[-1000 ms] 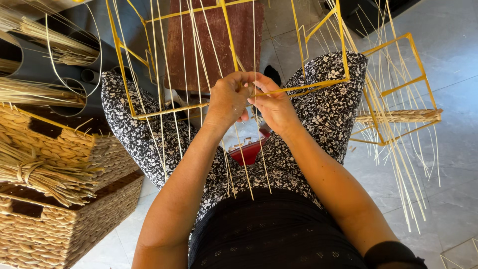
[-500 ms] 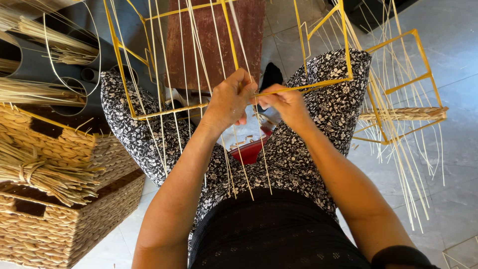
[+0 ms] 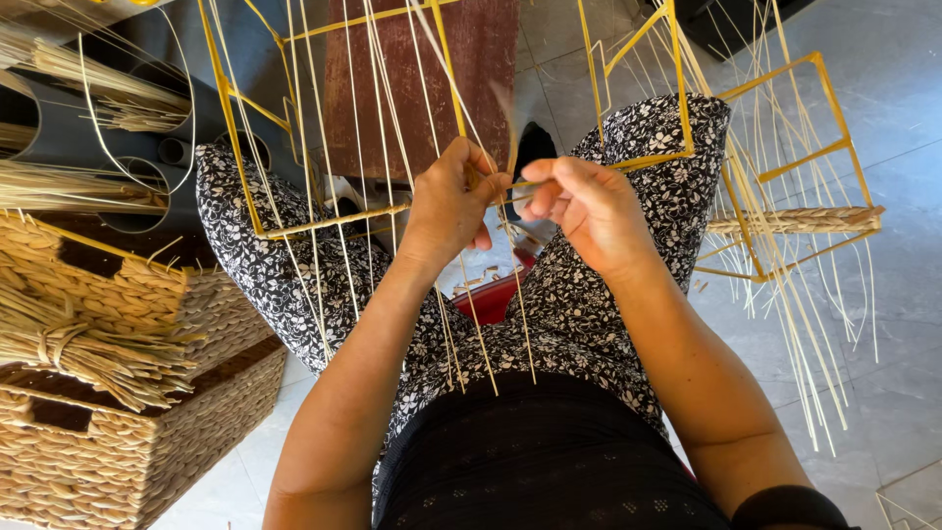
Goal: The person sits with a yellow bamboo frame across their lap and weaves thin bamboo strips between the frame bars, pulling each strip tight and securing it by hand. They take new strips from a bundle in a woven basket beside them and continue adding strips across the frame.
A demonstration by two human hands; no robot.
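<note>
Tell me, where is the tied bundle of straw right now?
The tied bundle of straw lies at the left of the head view, on top of the woven baskets.

Counted in view: two hands, left [image 3: 446, 211] and right [image 3: 589, 211]; two yellow wire frames, one [image 3: 324, 211] over the lap and one [image 3: 785, 167] to the right; two woven baskets, [image 3: 211, 304] and [image 3: 128, 451]; one tied straw bundle [image 3: 78, 348]; one red tray [image 3: 496, 294].
</note>
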